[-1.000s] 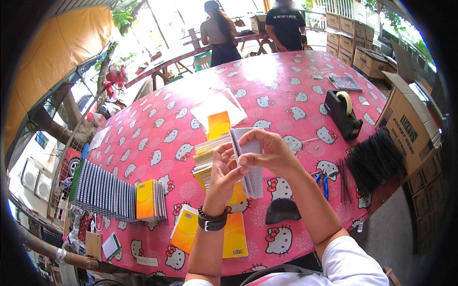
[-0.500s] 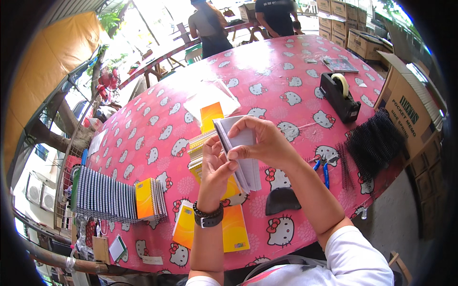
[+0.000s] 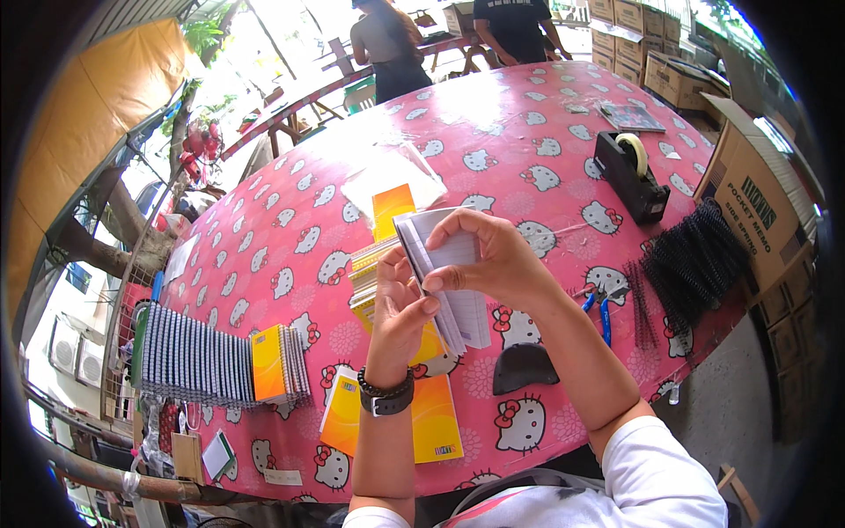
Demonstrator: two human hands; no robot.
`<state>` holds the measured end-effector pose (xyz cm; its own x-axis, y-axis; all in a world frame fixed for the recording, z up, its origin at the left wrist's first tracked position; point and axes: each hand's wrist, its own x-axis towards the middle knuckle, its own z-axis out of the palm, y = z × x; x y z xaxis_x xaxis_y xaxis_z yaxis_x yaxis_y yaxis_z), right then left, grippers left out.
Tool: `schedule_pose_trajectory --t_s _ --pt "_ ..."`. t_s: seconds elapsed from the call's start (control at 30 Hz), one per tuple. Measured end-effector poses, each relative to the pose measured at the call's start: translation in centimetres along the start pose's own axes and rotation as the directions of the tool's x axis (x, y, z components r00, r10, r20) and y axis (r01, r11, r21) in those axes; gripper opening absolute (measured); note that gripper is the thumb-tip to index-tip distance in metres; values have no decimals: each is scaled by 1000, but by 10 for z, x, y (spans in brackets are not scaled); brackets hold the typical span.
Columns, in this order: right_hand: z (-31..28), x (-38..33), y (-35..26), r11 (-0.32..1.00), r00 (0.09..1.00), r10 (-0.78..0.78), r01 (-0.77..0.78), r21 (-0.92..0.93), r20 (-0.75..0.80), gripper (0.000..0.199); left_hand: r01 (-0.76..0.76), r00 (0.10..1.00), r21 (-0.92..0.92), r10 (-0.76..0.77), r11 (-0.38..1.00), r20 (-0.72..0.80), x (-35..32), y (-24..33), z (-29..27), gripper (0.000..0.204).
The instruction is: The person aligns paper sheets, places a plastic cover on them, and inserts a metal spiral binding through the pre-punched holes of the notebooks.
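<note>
A small notepad (image 3: 473, 319) with white lined pages is held up over the table, its pages partly fanned. My left hand (image 3: 398, 308) grips it along its dark-edged left side. From the right, my right hand (image 3: 488, 260) has thumb and fingers closed on the upper pages. Just behind the left hand is a stack of yellow-edged pads (image 3: 363, 264), partly hidden, with an orange cover (image 3: 393, 207) at its far end. Below the hands, yellow-orange covers (image 3: 436, 422) lie flat, partly behind my left forearm.
Spiral-bound notebooks (image 3: 195, 352) stand in a row at left. On the right are blue-handled pliers (image 3: 605, 319), black spiral coils (image 3: 695, 268), a tape dispenser (image 3: 632, 180) and a cardboard box (image 3: 753, 198). A black curved object (image 3: 524, 368) lies near my right forearm. Two people stand beyond the table.
Both hands keep their hold on the notepad, and its lower pages have spread slightly to the right. The view has shifted a little. In the background, one person's arm has moved outward.
</note>
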<state>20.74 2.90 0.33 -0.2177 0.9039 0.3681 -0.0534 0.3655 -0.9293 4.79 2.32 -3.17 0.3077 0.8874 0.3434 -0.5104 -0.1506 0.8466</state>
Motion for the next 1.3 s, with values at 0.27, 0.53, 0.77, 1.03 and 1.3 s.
schedule_pose_trajectory --t_s 0.27,0.53,0.77,1.03,1.3 --pt "7 -5 -11 976 994 -72 53 -210 -85 45 30 999 -31 -30 999 16 -1 -1 -2 75" --pt "6 -4 -9 980 993 -75 57 -189 -89 47 38 999 -17 -38 999 14 -1 0 -1 75" --pt "7 -4 -7 973 991 -109 89 -211 -83 45 55 998 -39 -55 998 6 -3 3 -1 76" --pt "4 -3 -6 981 994 -85 70 -183 -75 45 46 999 -48 -44 998 26 -1 1 0 77" --pt "4 -4 -6 977 993 -91 73 -201 -80 43 47 999 -52 -46 998 23 -1 0 1 76"
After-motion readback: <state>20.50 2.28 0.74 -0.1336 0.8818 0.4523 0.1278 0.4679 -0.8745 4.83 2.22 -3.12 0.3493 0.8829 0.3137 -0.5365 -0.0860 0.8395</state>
